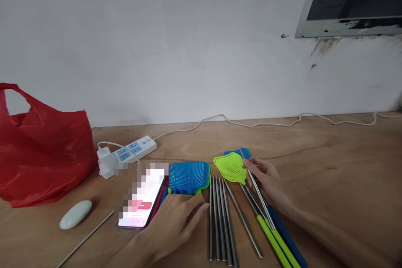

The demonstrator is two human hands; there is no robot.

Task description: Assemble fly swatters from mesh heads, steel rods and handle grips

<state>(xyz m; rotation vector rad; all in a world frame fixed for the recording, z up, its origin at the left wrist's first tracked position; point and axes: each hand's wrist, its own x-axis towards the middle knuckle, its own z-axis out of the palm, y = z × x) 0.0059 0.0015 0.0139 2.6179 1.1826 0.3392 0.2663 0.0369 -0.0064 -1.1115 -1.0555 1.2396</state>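
Note:
My right hand [264, 176] pinches a thin metal rod [260, 197], which slants over the swatters. Beneath it lie a yellow-green fly swatter head [231, 168] and, partly hidden, a blue swatter head [246, 152]. Green handles [270, 236] and a blue handle [287, 234] point toward me. My left hand [176, 220] touches the near edge of a stack of swatter heads [189, 176], blue on top with green below. Its thumb stands apart from the index finger, and some fingertips are hidden. Several metal rods [220, 222] lie side by side between my hands.
Left of my left hand lies a lit phone [143, 203], partly pixelated, with red and blue handles showing beside it. Farther left are a white power strip [135, 150], a white oval object [76, 214], a thin rod [86, 238] and a red plastic bag [53, 155]. A cable [257, 124] runs along the wall.

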